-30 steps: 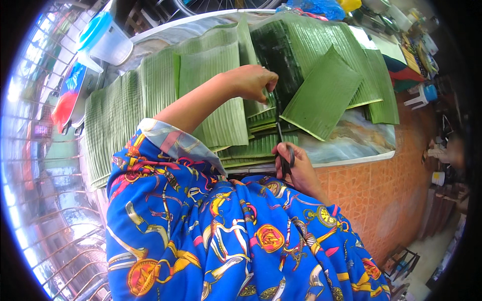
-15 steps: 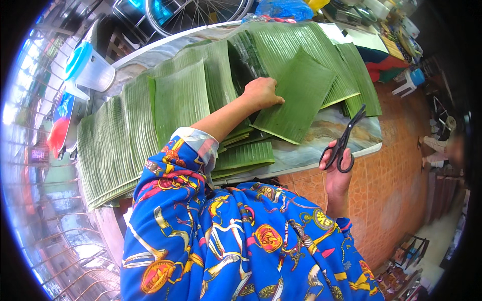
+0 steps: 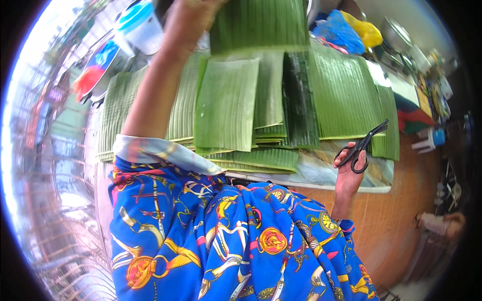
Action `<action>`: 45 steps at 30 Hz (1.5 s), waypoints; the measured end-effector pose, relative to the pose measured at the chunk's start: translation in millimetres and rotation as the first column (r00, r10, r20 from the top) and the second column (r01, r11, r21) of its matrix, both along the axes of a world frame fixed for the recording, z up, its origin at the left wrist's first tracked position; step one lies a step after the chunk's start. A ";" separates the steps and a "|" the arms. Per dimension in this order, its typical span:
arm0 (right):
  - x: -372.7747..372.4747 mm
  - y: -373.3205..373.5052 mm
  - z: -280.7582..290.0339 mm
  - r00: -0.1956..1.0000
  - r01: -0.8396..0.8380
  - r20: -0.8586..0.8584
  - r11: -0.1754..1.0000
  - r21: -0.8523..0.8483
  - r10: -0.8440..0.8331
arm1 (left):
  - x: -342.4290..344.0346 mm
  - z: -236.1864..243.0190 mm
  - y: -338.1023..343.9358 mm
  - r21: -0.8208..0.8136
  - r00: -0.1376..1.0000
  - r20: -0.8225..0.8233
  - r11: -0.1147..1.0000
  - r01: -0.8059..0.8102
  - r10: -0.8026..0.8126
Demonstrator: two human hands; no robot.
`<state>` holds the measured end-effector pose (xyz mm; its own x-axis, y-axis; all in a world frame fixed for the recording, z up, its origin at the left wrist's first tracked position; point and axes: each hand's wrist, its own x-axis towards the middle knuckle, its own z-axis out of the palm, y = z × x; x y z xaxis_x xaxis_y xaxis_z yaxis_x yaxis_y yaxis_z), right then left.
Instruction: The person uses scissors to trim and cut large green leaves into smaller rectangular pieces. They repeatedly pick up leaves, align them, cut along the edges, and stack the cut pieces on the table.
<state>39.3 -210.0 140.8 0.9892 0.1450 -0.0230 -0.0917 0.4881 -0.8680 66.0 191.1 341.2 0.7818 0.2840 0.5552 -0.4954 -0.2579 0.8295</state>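
My left hand (image 3: 200, 7) is raised at the top edge, its fingers partly cut off by the frame. It grips a cut piece of banana leaf (image 3: 258, 26), lifted above the pile and smeared by motion. Below it, squared banana leaf pieces (image 3: 226, 103) lie in overlapping stacks, with a dark glossy strip (image 3: 298, 100) between them. Broad leaf sheets (image 3: 341, 95) cover the right part of the table. Past the near right corner, my right hand (image 3: 347, 178) holds black scissors (image 3: 362, 148) loosely by the handles, blades pointing up and away.
The marbled table (image 3: 321, 168) has its near edge against my blue patterned clothing. A clear pail with a blue lid (image 3: 140, 27) stands at the far left. Blue (image 3: 341, 32) and yellow plastic bags (image 3: 364, 30) sit beyond the table. Orange tiled floor (image 3: 396, 220) lies to the right.
My left hand has lifted the leaf piece off the right-hand sheets and carried it up and left, toward the far side. The scissors stay in my right hand. The view has shifted.
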 end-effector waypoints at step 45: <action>114.8 206.0 -38.3 0.910 -0.070 0.088 0.362 -0.930 0.404 | -76.2 -217.2 11.8 -0.378 0.549 -0.821 0.869 -0.320 -0.155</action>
